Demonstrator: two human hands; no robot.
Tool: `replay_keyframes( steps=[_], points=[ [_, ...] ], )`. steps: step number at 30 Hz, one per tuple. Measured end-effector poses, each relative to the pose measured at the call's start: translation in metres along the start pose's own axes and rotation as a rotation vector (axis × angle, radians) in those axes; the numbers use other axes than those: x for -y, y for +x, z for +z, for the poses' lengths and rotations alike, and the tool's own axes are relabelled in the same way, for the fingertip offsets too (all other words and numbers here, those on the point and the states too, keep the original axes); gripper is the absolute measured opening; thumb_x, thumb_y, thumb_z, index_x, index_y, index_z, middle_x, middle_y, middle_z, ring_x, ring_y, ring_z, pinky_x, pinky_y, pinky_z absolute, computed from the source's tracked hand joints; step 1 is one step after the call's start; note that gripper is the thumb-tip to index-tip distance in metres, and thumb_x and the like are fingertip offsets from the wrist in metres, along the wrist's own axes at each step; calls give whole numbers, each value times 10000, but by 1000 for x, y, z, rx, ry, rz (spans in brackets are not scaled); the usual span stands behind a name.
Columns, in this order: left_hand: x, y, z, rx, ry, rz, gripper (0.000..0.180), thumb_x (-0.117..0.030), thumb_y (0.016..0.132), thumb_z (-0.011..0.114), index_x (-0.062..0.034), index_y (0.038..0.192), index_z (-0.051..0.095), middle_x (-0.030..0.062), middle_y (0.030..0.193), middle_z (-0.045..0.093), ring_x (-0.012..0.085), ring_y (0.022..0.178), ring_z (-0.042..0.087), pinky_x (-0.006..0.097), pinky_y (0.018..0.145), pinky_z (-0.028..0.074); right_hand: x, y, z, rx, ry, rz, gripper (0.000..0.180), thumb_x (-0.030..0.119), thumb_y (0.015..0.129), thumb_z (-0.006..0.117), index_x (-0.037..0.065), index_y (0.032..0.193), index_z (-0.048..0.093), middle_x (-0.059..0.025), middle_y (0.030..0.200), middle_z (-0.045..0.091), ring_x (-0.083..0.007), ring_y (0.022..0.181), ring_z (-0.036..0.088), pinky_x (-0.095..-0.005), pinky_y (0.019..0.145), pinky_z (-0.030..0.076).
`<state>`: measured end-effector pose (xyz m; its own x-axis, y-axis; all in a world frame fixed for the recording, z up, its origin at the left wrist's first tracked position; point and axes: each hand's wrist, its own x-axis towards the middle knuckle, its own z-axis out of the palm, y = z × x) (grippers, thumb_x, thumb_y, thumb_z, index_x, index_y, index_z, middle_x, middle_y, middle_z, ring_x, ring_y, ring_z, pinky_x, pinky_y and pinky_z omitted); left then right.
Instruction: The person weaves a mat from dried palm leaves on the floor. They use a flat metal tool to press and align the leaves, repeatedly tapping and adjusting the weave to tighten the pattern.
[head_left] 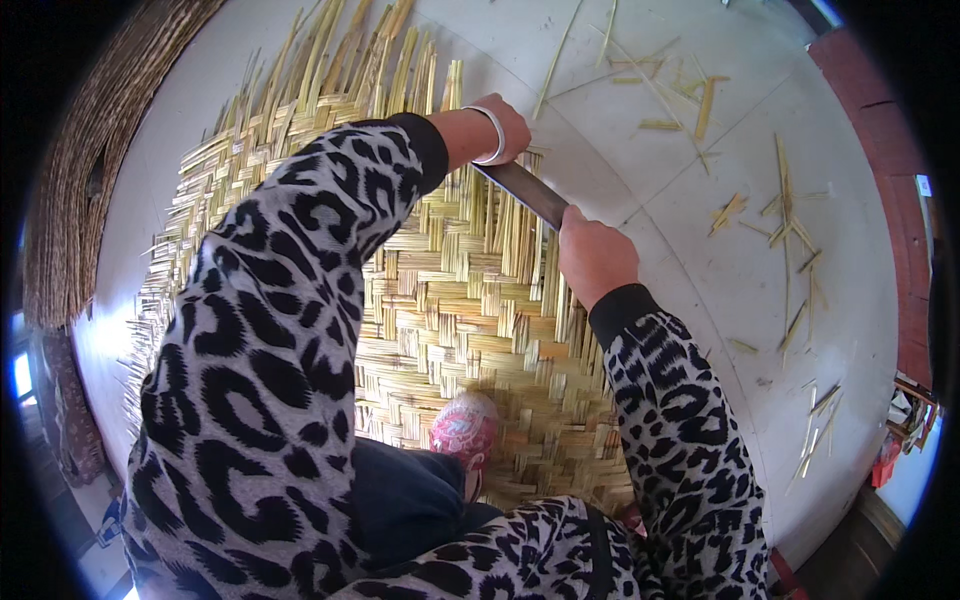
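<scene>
A large mat (450, 320) woven from pale yellow split-reed strips lies on the floor under me. My right hand (598, 255) is closed around the near end of a flat, dark knife-like blade (525, 190), its grip hidden in my fist. The blade slants over the mat's right edge, its far end running under my left wrist. My left hand (508, 128) is closed at that edge, a pale bangle (494, 145) on its wrist. What its fingers hold, if anything, is hidden. Loose strip ends (370, 60) stick out along the mat's far side.
Cut strip scraps (785, 200) litter the pale tiled floor (660, 300) on the right. A thick brown layered stack (85, 170) stands at the far left. My patterned shoe (466, 428) rests on the mat. Dark red furniture (890, 220) borders the right side.
</scene>
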<state>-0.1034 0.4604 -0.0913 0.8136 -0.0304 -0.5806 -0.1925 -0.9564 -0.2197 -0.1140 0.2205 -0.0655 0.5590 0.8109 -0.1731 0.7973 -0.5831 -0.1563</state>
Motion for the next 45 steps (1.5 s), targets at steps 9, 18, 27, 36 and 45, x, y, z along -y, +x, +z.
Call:
replay_keyframes(
  steps=[9,18,27,36,45],
  points=[
    [24,49,-190,-741,-779,129,586,-535,918,536,-31,1210,598,201,1206,585,332,1107,556,422,959,432,-16,21,-2,148,143,57,254,220,935,510,-1,1018,604,-216,854,680,-386,833,666,-509,753,517],
    [155,-69,127,-731,-789,-725,762,-605,909,511,-25,1399,447,255,1278,587,393,1224,543,442,1013,432,-113,76,-58,27,434,304,339,290,952,547,-43,890,568,-222,764,602,-319,781,636,-451,689,500],
    [76,-151,232,-525,-468,-1205,637,-519,953,475,-122,1446,405,69,1506,388,262,1416,311,497,1140,223,7,88,-61,45,365,-125,388,344,983,511,-22,1046,623,-243,834,661,-418,785,641,-482,694,508],
    [71,-155,234,-753,-494,-1136,573,-398,944,547,-86,1412,439,108,1462,432,300,1386,350,491,1132,224,56,120,-30,345,182,-4,295,304,977,493,40,1050,603,-206,821,672,-427,805,639,-522,719,511],
    [77,-166,212,-683,-682,-1168,624,-401,889,588,-91,1411,443,108,1484,404,300,1421,302,506,1156,182,59,126,-28,458,216,23,306,288,962,499,21,1060,611,-246,834,668,-441,829,641,-531,739,515]
  ],
)
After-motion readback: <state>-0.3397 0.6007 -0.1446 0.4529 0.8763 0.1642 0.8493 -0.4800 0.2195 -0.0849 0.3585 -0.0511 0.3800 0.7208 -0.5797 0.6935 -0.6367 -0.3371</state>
